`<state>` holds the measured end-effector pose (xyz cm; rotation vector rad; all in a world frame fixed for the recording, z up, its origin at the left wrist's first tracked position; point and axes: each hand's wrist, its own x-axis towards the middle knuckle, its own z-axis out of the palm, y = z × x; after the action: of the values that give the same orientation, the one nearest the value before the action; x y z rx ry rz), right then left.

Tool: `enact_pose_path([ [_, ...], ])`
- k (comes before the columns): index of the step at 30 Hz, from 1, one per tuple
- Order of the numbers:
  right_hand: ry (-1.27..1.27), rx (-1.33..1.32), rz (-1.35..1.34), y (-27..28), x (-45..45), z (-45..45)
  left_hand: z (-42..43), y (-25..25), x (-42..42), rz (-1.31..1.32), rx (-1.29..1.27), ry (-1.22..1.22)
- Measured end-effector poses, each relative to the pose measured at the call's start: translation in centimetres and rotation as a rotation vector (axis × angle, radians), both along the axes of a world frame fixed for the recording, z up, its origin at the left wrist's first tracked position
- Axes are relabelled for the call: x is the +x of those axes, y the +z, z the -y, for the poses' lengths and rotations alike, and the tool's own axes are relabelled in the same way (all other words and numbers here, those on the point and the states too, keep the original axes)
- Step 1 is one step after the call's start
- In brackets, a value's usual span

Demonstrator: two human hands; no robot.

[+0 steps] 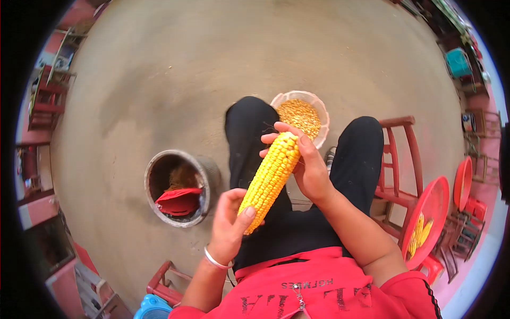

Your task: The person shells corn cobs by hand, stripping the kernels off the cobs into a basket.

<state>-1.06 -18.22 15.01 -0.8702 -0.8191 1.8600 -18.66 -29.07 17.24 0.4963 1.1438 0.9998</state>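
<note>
A yellow corn cob (270, 178) is held slantwise above my lap, full of kernels along the side that shows. My left hand (228, 220), with a pale bangle at the wrist, grips its lower end, thumb on top. Around the upper end, the fingers of my right hand (308, 165) are wrapped, some of them behind the cob. Beyond that end, a pale scalloped basin (325, 118) on the floor between my knees holds loose kernels (299, 114).
A grey bin (211, 173) with a red item (179, 202) inside stands at the left. At the right are a red wooden chair (396, 198) and a round red tray (436, 194) with corn cobs (419, 235). A blue object (152, 307) is at the bottom left.
</note>
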Motion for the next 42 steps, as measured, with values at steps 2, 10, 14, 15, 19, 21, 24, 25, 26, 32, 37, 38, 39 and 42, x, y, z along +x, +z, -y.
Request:
enact_pose_path([
  [2,-0.087,-0.03,-0.006,-0.6,0.7,0.1,-0.6,-0.4,1.9,-0.057,-0.063,-0.173],
  [10,-0.167,-0.071,0.304,-7.6,5.9,-1.0,-2.7,-3.7,7.2,-0.26,-0.072,-0.413],
  [14,-0.208,-0.371,0.118,-9.9,8.2,-3.1,-3.6,-8.0,10.0,-0.461,0.077,-0.433],
  [15,-0.213,-0.376,0.111,-11.0,8.6,-3.3,-3.9,-9.6,10.6,-0.559,0.164,-0.434],
  [19,-0.324,-0.509,0.019,-13.3,10.1,-3.4,-5.3,-13.5,12.0,-0.322,-0.031,-0.421],
  [21,-0.331,-0.423,-0.14,-14.5,10.7,-2.7,-5.3,-13.8,12.3,-0.294,-0.052,-0.426],
  [24,-0.301,-0.353,-0.067,-15.7,10.5,-2.4,-5.3,-13.7,12.6,-0.351,-0.065,-0.458],
  [25,-0.314,-0.282,-0.005,-16.5,10.4,-2.2,-5.3,-13.7,12.7,-0.346,-0.085,-0.441],
  [26,-0.319,-0.174,0.062,-18.6,10.2,-2.3,-5.3,-13.8,12.9,-0.339,-0.107,-0.423],
  [32,-0.216,-0.204,0.089,-18.5,10.1,-3.4,-4.8,-14.0,13.6,-0.463,-0.005,-0.389],
  [37,-0.172,-0.334,0.114,-18.3,9.3,-4.2,-4.7,-14.2,14.1,-0.468,-0.05,-0.331],
  [38,-0.165,-0.337,0.112,-18.4,9.0,-4.4,-4.7,-14.4,14.2,-0.475,-0.06,-0.327],
  [39,-0.171,-0.357,0.138,-18.8,8.7,-4.6,-4.9,-14.3,14.2,-0.477,-0.065,-0.322],
  [42,-0.152,-0.401,0.168,-19.9,8.3,-5.1,-5.1,-14.6,14.4,-0.499,-0.161,-0.314],
])
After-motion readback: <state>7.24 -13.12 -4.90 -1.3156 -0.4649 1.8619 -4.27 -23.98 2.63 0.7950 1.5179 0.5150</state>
